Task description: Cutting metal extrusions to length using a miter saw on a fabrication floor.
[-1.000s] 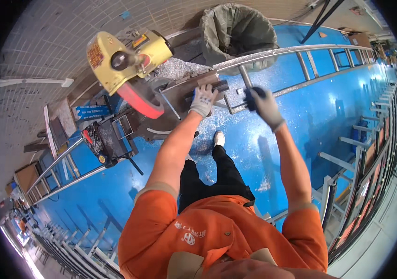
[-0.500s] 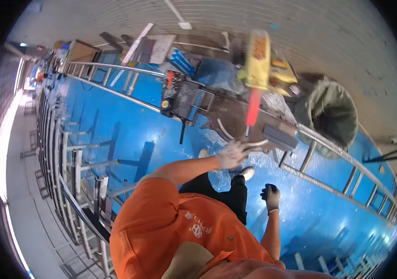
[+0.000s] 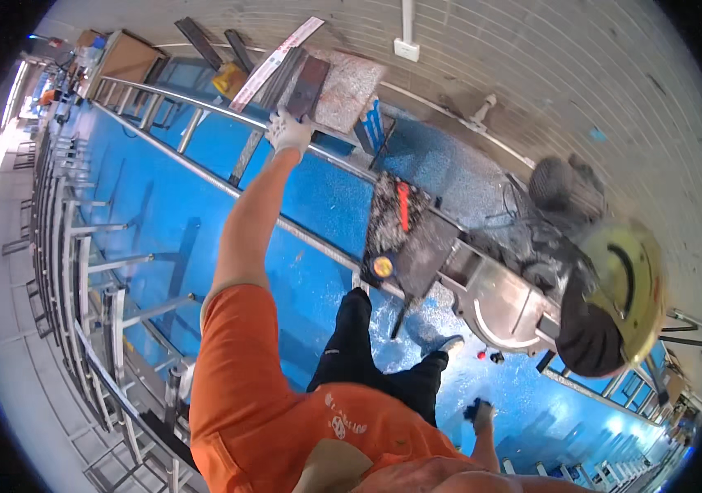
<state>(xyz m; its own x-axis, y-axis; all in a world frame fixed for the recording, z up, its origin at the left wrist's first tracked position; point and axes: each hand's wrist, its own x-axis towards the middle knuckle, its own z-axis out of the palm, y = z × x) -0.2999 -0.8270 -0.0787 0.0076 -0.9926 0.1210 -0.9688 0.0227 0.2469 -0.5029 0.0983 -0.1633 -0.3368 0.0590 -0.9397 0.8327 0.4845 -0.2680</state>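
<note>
My left hand (image 3: pixel 288 131), in a pale glove, reaches out far to the left with its fingers spread. It is at the far rail of a metal ladder-like stand (image 3: pixel 195 103), beside a stack of dark metal bars (image 3: pixel 308 89). Low on my right side, my right hand (image 3: pixel 480 413) hangs over the floor, its dark-covered fingers loosely apart. I see nothing held in it, though it is small and slightly blurred. A cutting saw with a yellow-green guard (image 3: pixel 645 283) stands to the right, its metal base (image 3: pixel 503 306) next to a grimy clamp block (image 3: pixel 396 238).
A long pale strip (image 3: pixel 278 64) and a speckled board (image 3: pixel 351 89) lean near the wall. Dark crumpled plastic (image 3: pixel 531 255) lies behind the saw. Metal frames (image 3: pixel 112 312) line the left side. The blue floor (image 3: pixel 195 189) has shiny scattered bits near my feet.
My left hand has gone from the saw's base to the far left rail by the bars. The view has shifted left, so the saw now appears farther right. My right hand stays low.
</note>
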